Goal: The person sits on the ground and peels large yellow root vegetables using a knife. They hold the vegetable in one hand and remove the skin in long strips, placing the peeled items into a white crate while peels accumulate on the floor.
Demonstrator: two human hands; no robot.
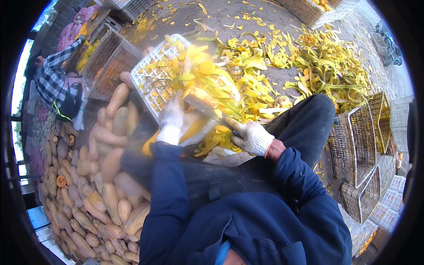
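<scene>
My left hand, in a white knit glove, grips a partly peeled squash. Its fingers are partly hidden and haze blurs this area. My right hand, gloved too, is closed around the wooden handle of a broad-bladed knife. The blade crosses the squash, pointing toward my left hand. Just beyond, a white plastic lattice crate stands tilted, with orange pieces and yellow peel strips seen in and over it. More peelings lie to the right of the crate and between my legs.
Whole squashes are heaped at my left. A large peel pile lies beyond my right knee. Mesh crates stand at right; another crate is at the far edge. A person in a checked shirt works beside crates at upper left.
</scene>
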